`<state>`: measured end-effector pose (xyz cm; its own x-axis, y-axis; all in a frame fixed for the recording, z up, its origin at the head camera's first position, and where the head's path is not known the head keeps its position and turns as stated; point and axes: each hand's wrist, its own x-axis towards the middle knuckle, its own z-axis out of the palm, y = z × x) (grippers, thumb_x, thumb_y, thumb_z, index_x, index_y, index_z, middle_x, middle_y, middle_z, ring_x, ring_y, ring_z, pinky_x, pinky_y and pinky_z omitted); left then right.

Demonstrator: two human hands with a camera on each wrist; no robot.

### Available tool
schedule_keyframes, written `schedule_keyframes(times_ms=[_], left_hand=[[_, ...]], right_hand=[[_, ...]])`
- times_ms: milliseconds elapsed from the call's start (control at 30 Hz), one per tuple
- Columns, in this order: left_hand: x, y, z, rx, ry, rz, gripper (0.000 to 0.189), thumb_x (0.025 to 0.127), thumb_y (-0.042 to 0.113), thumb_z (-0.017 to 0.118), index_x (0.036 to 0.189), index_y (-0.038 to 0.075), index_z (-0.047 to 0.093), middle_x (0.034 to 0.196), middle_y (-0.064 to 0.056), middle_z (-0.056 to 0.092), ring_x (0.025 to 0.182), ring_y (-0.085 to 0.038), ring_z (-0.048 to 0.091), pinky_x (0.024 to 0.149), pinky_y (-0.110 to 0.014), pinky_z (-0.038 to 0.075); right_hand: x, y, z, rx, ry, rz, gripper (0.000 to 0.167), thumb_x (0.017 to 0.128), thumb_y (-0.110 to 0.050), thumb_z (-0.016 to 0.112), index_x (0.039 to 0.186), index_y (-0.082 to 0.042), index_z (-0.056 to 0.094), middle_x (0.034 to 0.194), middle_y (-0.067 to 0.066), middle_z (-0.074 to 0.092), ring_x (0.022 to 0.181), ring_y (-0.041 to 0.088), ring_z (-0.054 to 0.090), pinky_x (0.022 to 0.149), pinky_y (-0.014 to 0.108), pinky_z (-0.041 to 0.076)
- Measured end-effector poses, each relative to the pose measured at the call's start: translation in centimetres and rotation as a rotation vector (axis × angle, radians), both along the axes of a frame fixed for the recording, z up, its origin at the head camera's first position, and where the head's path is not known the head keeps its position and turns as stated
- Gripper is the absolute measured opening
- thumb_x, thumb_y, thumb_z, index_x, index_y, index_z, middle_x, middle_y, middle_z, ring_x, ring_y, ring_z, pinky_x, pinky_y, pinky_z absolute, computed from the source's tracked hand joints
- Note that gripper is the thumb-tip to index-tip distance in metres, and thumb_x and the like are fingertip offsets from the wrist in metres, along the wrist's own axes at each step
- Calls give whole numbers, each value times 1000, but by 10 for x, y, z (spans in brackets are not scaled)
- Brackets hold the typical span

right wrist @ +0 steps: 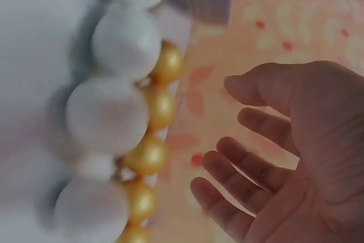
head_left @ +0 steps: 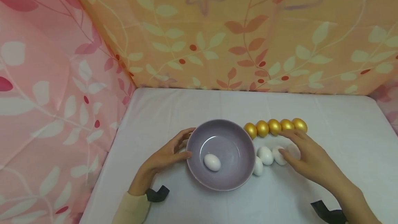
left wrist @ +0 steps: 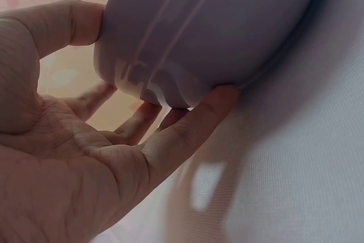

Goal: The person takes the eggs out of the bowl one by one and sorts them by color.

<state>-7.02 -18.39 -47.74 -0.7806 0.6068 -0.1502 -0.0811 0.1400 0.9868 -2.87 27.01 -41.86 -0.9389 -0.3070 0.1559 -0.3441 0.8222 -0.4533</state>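
Note:
A mauve bowl [head_left: 236, 175] stands on the white-covered table, with one white egg [head_left: 212, 162] lying inside it. At the bowl's left side my left hand [head_left: 169, 154] grips it, thumb by the rim and fingers spread along the outer wall [left wrist: 199, 32]. My right hand [head_left: 306, 155] hovers over the right part of a row of white eggs [head_left: 265, 155], its fingers loosely bent and holding nothing. In the right wrist view these white eggs [right wrist: 108, 115] are apart from the fingers [right wrist: 244, 160]. The hand partly hides the rightmost ones in the head view.
Behind the white eggs, a row of several gold eggs [head_left: 274, 127] runs rightward from the bowl's upper right edge. Patterned cloth walls, orange at the back [head_left: 211, 61] and pink at the left [head_left: 56, 78], border the table [head_left: 174, 106].

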Motion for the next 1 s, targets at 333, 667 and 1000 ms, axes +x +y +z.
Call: schedule_keyframes(times_ms=[333, 667, 1000], left_hand=[[0, 2, 0, -1, 10, 1, 76, 101, 14, 72, 163, 35, 34, 163, -2, 44, 151, -30, 45, 121, -54, 33], [0, 1, 3, 0, -8, 1, 78, 100, 11, 72, 163, 36, 33, 165, -1, 42, 151, -29, 45, 121, -52, 33], [2, 1, 2, -2, -16, 5, 77, 100, 14, 72, 163, 35, 33, 162, -4, 44, 149, -31, 46, 116, -46, 40]], right_hand=[[-25, -70, 13, -14, 101, 262, 50, 86, -9, 84, 134, -12, 68, 134, 2, 65, 120, 21, 66, 94, 47, 59], [-42, -123, 11, 25, 6, 481, 46, 91, -19, 82, 135, -16, 68, 133, 1, 63, 120, 17, 65, 99, 40, 58], [-48, -161, 11, 87, -133, 613, 41, 94, -23, 80, 132, -16, 69, 120, 3, 67, 103, 15, 68, 93, 37, 57]])
